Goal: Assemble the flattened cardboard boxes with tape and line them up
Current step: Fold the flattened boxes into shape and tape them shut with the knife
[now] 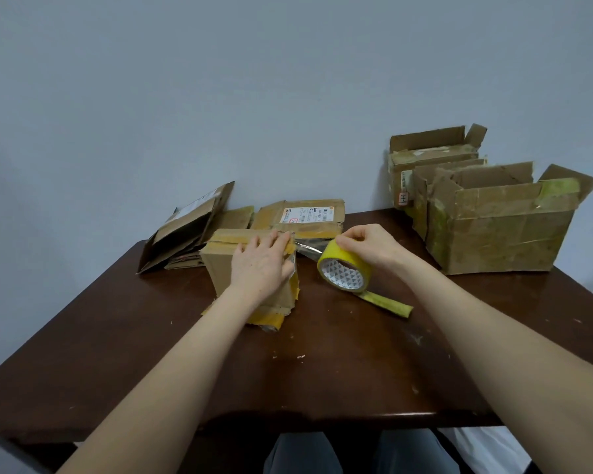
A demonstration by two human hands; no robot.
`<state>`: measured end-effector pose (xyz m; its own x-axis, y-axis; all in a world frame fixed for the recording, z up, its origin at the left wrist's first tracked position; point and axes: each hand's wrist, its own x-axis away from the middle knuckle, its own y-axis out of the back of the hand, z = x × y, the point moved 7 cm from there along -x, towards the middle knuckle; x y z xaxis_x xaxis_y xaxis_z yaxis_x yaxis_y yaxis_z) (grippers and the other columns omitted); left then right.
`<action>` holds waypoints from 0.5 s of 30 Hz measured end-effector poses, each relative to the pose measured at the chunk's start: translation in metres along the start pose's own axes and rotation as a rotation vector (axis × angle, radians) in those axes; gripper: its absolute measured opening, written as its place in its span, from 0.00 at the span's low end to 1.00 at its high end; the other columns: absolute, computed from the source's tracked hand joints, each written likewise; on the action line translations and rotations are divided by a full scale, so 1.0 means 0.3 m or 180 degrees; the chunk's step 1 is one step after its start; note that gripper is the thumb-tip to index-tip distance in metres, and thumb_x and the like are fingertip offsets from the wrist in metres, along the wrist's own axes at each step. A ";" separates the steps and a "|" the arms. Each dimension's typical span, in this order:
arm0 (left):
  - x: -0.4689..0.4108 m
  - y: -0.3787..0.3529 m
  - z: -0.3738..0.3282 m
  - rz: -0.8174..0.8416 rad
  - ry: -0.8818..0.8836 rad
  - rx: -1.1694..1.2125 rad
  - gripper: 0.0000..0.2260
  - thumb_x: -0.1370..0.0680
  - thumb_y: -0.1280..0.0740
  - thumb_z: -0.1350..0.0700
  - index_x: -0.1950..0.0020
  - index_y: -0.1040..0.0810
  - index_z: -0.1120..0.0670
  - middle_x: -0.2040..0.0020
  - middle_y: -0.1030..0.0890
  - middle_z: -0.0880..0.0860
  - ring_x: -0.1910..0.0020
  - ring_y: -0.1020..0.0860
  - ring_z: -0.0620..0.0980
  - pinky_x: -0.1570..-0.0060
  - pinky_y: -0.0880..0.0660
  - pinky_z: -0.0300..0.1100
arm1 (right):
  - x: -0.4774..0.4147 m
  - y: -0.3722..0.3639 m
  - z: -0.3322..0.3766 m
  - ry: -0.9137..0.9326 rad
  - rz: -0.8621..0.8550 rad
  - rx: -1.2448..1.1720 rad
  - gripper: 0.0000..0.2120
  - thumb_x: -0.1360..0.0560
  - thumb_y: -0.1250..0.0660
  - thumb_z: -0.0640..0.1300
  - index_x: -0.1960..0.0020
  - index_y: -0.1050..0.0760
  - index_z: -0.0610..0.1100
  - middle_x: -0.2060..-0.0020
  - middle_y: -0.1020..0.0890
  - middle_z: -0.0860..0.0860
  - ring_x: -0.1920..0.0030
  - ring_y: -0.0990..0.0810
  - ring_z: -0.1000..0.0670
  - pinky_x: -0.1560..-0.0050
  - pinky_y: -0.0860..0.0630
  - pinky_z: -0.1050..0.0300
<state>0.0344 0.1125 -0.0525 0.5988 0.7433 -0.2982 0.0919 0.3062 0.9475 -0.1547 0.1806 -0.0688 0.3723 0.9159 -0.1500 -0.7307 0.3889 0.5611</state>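
Setting: a plain indoor room, probably domestic. Indicators: a scuffed dark wooden table (117,336) placed against a bare pale grey wall (254,80) and carrying worn, reused cardboard shipping boxes (500,230).

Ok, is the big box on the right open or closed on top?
Open: the big box has its top flaps standing up, showing the inside walls.

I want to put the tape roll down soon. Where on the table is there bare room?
The near half of the table, in front of the small box, is bare, and so is its near left corner. The back is crowded: flattened cardboard on the left, assembled boxes on the right. A tape strip lies beside the tape roll.
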 end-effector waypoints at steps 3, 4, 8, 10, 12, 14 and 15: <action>-0.002 -0.003 -0.003 0.0069 0.0083 -0.0003 0.28 0.22 0.46 0.41 0.23 0.47 0.45 0.22 0.43 0.51 0.26 0.41 0.56 0.29 0.43 0.58 | 0.016 0.002 -0.018 -0.0003 0.0052 0.0093 0.12 0.21 0.37 0.48 0.42 0.20 0.45 0.44 0.20 0.49 0.43 0.24 0.49 0.44 0.28 0.55; -0.002 -0.001 -0.004 0.0080 0.0097 -0.0019 0.28 0.22 0.46 0.40 0.23 0.47 0.45 0.22 0.43 0.51 0.25 0.41 0.56 0.29 0.43 0.59 | 0.025 0.016 -0.019 -0.0014 -0.0023 0.0104 0.12 0.21 0.37 0.47 0.42 0.20 0.45 0.44 0.20 0.49 0.42 0.24 0.50 0.43 0.28 0.55; -0.006 0.020 -0.037 0.0053 0.0091 0.0011 0.27 0.21 0.48 0.40 0.23 0.45 0.46 0.23 0.42 0.53 0.25 0.42 0.55 0.29 0.44 0.59 | 0.072 0.111 -0.047 -0.0234 -0.0464 0.0611 0.07 0.25 0.32 0.51 0.51 0.23 0.48 0.49 0.19 0.49 0.48 0.23 0.49 0.50 0.26 0.54; -0.004 0.031 -0.057 0.0016 0.0086 0.0031 0.27 0.21 0.48 0.41 0.23 0.44 0.47 0.23 0.41 0.53 0.25 0.41 0.55 0.29 0.43 0.59 | 0.111 0.132 -0.084 -0.0508 -0.0351 0.0995 0.14 0.30 0.27 0.55 0.53 0.25 0.48 0.51 0.21 0.49 0.49 0.22 0.47 0.51 0.25 0.52; 0.001 0.038 -0.073 0.0005 0.0090 0.0058 0.26 0.20 0.48 0.43 0.23 0.44 0.48 0.23 0.40 0.52 0.26 0.41 0.54 0.29 0.43 0.59 | 0.161 0.106 -0.127 -0.0792 0.0095 0.1483 0.23 0.35 0.23 0.57 0.48 0.24 0.44 0.50 0.21 0.49 0.48 0.21 0.46 0.49 0.23 0.53; 0.008 0.043 -0.089 -0.0016 0.0074 0.0120 0.25 0.20 0.49 0.45 0.23 0.42 0.49 0.24 0.39 0.52 0.26 0.40 0.54 0.29 0.42 0.58 | 0.214 0.068 -0.168 -0.0983 0.0422 0.1840 0.28 0.36 0.22 0.57 0.44 0.24 0.42 0.47 0.21 0.47 0.46 0.21 0.45 0.49 0.23 0.53; 0.014 0.046 -0.096 -0.0046 0.0057 0.0156 0.24 0.20 0.49 0.46 0.24 0.42 0.50 0.24 0.38 0.52 0.27 0.39 0.53 0.29 0.42 0.57 | 0.234 0.056 -0.178 -0.1015 0.0456 0.1886 0.28 0.36 0.22 0.56 0.43 0.24 0.43 0.47 0.21 0.47 0.46 0.21 0.45 0.49 0.23 0.53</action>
<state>0.0153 0.1369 -0.0440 0.5830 0.7496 -0.3134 0.1394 0.2878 0.9475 -0.1714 0.2566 -0.1135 0.5120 0.8450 0.1547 -0.3827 0.0631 0.9217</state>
